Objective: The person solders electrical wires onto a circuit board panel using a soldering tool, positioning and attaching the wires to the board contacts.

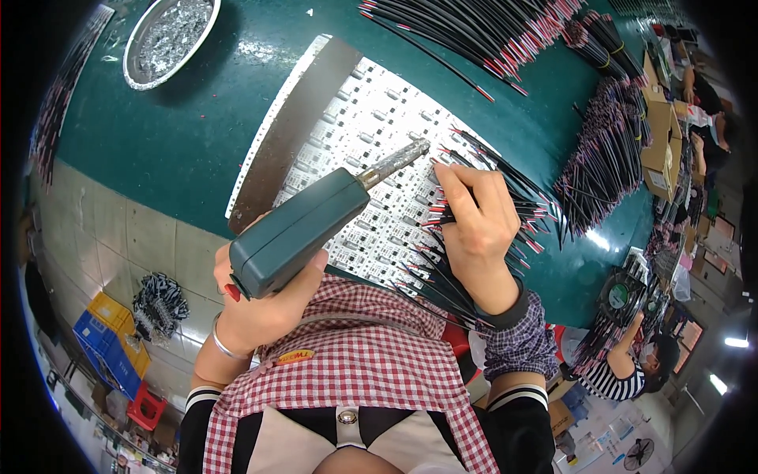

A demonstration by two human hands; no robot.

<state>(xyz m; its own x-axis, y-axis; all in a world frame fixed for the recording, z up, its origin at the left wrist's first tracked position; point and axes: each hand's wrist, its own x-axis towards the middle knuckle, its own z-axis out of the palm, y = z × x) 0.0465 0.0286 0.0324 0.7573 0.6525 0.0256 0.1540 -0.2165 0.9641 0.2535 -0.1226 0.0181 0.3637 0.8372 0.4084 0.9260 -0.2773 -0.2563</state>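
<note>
Taking the middle of the view as the clock's centre, the panel [410, 118] of small white boards lies on the green worktop [166, 158] toward 12, with a brown strip [304, 118] along its 10 o'clock side. The left hand [272, 312], at 8, is closed around the handle of a dark green soldering gun [300, 233]. Its metal tip [395, 163] points to 1, over the boards; whether it touches them I cannot tell.

The right hand [483, 225], at 3, has its fingers bent in narrow over loose cables [450, 286], the index fingertip beside the gun's tip. Wire ends show there, but whether they are pinched is hidden. These cables, black with red and white ends, spread over the panel's edge from 2 to 5.

A bowl [145, 84] of silvery scraps [174, 35] stands toward 10:30. More cables lie in a row [474, 31] at 1 and a heap [604, 170] between 2 and 3, a carton [662, 150] just beyond. At 4 sits a person in a striped top [616, 383]; at 8, on the floor, are blue and yellow crates [110, 351].
</note>
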